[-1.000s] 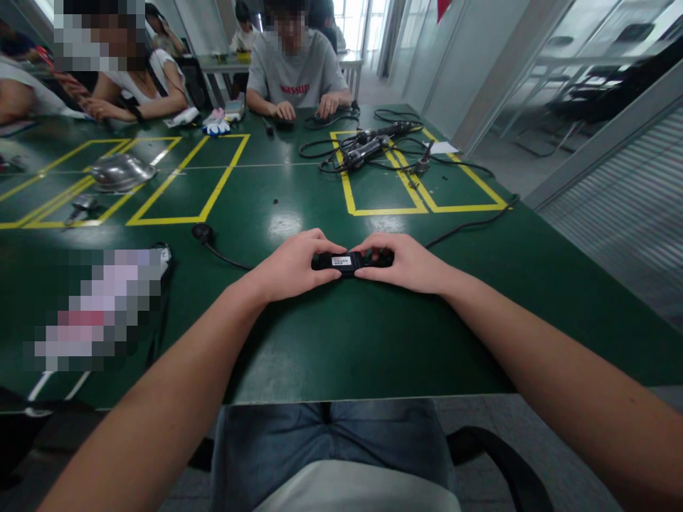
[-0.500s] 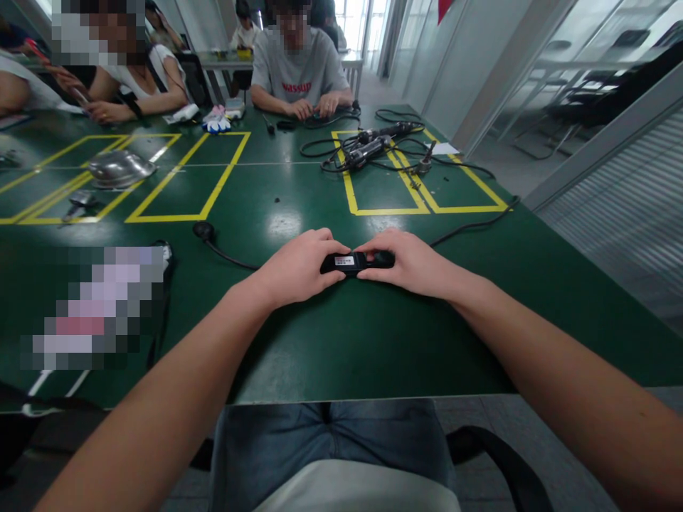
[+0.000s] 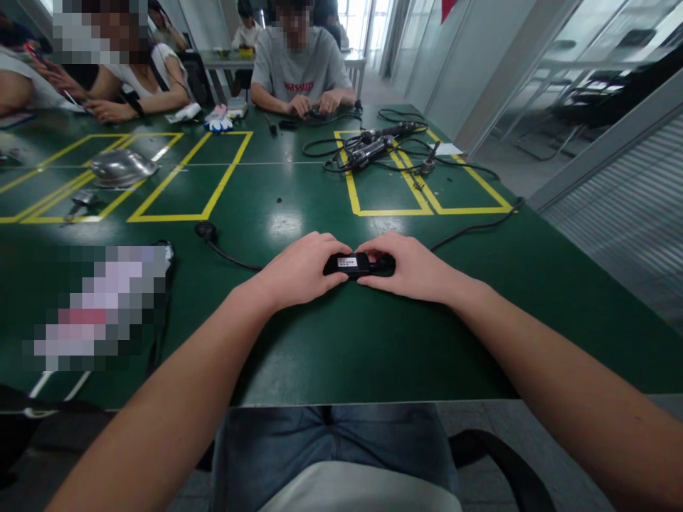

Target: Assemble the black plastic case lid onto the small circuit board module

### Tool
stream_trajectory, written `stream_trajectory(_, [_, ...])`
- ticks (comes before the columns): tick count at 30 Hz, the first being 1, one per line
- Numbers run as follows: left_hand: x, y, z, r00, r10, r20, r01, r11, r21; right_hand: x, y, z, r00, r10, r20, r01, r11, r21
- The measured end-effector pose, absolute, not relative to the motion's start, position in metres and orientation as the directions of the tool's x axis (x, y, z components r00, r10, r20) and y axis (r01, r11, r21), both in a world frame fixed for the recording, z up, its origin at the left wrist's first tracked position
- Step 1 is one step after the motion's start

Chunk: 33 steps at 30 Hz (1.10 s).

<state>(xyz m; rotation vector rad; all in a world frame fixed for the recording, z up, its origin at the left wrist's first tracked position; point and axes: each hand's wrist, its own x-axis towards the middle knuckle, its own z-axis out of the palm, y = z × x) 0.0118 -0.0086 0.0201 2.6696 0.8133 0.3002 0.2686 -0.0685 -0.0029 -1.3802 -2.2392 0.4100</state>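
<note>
A small black device [image 3: 349, 264] with a white label lies on the green table [image 3: 341, 341] between my hands. My left hand [image 3: 302, 270] is closed around its left end. My right hand [image 3: 410, 269] is closed around its right end, and its fingers hide that part. A black cable [image 3: 469, 229] runs from under my right hand toward the table's right edge.
A black plug with a cord [image 3: 205, 231] lies to the left. Tangled cables and tools [image 3: 373, 148] sit within yellow tape boxes further back. A metal dome-shaped object [image 3: 122, 168] rests at the left. Other people sit at the far side [image 3: 302, 71]. A blurred object [image 3: 101, 299] lies at my left.
My two hands have drawn closer together, so less of the black device shows between them. The person at the far side has brought both hands together.
</note>
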Motion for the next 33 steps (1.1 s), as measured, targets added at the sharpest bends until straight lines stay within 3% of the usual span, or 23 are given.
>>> stream_trajectory(33, [-0.004, 0.0, 0.036, 0.772, 0.636, 0.013, 0.583, -0.716, 0.384, 0.264, -0.07, -0.006, -0.383, 0.872, 0.303, 0.73, 0.487, -0.48])
